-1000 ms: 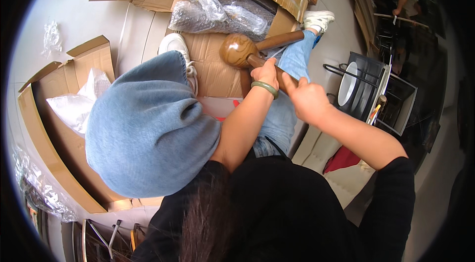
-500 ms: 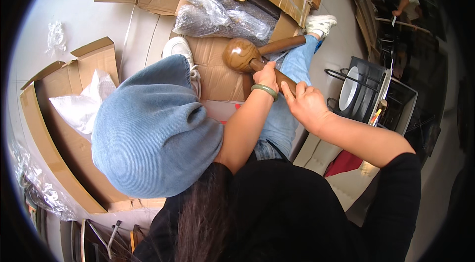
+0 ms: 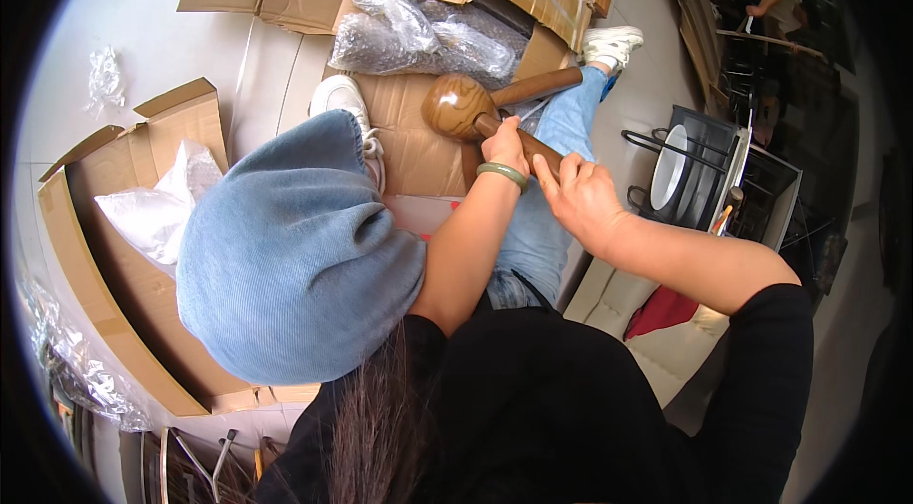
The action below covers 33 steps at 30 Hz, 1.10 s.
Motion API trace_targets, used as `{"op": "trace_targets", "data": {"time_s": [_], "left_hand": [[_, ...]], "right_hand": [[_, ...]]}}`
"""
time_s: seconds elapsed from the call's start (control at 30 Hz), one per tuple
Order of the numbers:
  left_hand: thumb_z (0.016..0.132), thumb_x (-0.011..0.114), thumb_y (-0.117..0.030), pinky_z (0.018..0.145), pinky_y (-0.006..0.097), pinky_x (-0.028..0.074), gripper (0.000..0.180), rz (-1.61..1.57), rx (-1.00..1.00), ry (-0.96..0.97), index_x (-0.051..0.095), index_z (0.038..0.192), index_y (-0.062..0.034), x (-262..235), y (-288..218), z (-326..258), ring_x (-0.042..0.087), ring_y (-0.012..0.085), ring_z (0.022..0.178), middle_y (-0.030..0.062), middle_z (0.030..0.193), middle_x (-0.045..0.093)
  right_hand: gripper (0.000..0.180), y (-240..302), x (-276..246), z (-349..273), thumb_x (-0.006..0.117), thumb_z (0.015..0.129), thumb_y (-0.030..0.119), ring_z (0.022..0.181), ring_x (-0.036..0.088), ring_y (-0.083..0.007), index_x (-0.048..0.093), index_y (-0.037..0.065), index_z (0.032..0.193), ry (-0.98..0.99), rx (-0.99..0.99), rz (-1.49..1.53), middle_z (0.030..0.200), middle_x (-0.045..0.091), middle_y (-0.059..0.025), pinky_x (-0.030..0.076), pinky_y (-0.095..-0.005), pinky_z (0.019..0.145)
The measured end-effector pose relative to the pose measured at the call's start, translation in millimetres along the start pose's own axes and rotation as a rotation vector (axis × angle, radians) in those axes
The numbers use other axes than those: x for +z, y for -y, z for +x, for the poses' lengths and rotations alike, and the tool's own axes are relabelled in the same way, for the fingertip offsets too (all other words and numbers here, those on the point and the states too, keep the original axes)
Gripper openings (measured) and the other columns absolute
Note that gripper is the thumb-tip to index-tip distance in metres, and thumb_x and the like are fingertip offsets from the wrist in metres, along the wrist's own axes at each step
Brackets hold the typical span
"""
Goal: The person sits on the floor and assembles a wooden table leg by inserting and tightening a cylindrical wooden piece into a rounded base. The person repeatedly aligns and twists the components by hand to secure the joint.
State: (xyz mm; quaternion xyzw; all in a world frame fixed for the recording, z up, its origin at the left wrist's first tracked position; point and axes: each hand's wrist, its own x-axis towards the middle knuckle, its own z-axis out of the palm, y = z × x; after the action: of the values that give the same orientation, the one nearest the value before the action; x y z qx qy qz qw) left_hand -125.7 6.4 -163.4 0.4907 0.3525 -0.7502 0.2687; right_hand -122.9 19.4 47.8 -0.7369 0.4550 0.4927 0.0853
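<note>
A glossy brown wooden ball (image 3: 455, 106) joins a wooden pole (image 3: 534, 150) that slants down to the right across my lap. A second wooden pole (image 3: 538, 86) shows beyond it, reaching from near the ball to my right shin. My left hand (image 3: 504, 150), with a green bangle at its wrist, wraps around the near pole just below the ball. Further down the same pole, my right hand (image 3: 582, 202) grips it, its index finger lying along the wood. Both hands partly cover the pole, and its lower end is hidden.
Opened cardboard (image 3: 399, 128) lies between my feet. Beyond it sits a bubble-wrapped bundle (image 3: 428, 38) among carton flaps. An open carton (image 3: 124, 314) with white foam sheet (image 3: 171, 195) stands at left. Right of me are a black rack with a white dish (image 3: 670, 167) and a cream cushion (image 3: 656, 352).
The view has shifted slightly, moving the picture a little left. Both hands keep their hold on the pole, with no clear change in grip.
</note>
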Motion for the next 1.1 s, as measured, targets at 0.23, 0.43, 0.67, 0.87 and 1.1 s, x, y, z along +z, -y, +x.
{"op": "trace_targets", "data": {"time_s": [0.23,0.43,0.67,0.87,1.1], "left_hand": [[0.085,0.069,-0.032,0.08,0.04,0.055,0.036,-0.533,-0.312,0.414,0.054,0.095,-0.0007,-25.0,3.4,-5.2,0.06,0.0244,0.079,0.0104,0.083,0.059],[0.085,0.066,-0.032,0.072,0.04,0.054,0.03,-0.372,-0.307,0.446,0.054,0.085,-0.0037,-22.4,2.6,2.7,0.058,0.0257,0.076,0.0099,0.079,0.06],[0.081,0.074,-0.022,0.076,0.044,0.056,0.039,-0.033,0.001,0.001,0.056,0.107,0.0015,-4.2,-1.9,7.9,0.064,0.0277,0.082,0.0152,0.097,0.061],[0.084,0.069,-0.034,0.074,0.038,0.055,0.035,-0.605,-0.328,0.448,0.053,0.088,-0.003,-27.3,1.1,-7.3,0.059,0.0245,0.075,0.0099,0.079,0.06],[0.085,0.067,-0.029,0.069,0.038,0.055,0.029,-0.256,-0.261,0.261,0.053,0.087,-0.0045,-15.1,-0.4,9.2,0.059,0.0254,0.069,0.011,0.082,0.06]], "right_hand": [[0.049,-50.7,16.2,18.9,0.069,0.075,0.014,0.061,0.065,-0.0226,0.05,0.006,0.12,0.622,0.403,1.732,0.08,0.062,-0.0104,0.053,-0.0362,0.051],[0.052,-45.3,11.4,13.7,0.068,0.079,0.014,0.063,0.064,-0.022,0.05,0.002,0.125,0.549,0.384,1.387,0.086,0.062,-0.0138,0.051,-0.0331,0.05],[0.088,-3.6,-0.2,17.8,0.075,0.067,0.013,0.079,0.066,-0.0291,0.036,0.002,0.145,0.166,-0.053,0.028,0.093,0.061,-0.0184,0.054,-0.0438,0.064],[0.044,-52.0,23.1,19.1,0.07,0.075,0.011,0.061,0.065,-0.0234,0.052,0.003,0.114,0.677,0.373,1.956,0.086,0.064,-0.0104,0.052,-0.0361,0.045],[0.052,-22.0,2.6,24.5,0.07,0.075,0.01,0.083,0.069,-0.0232,0.052,0.0,0.122,0.279,0.133,0.376,0.093,0.066,-0.0155,0.057,-0.0373,0.065]]}}
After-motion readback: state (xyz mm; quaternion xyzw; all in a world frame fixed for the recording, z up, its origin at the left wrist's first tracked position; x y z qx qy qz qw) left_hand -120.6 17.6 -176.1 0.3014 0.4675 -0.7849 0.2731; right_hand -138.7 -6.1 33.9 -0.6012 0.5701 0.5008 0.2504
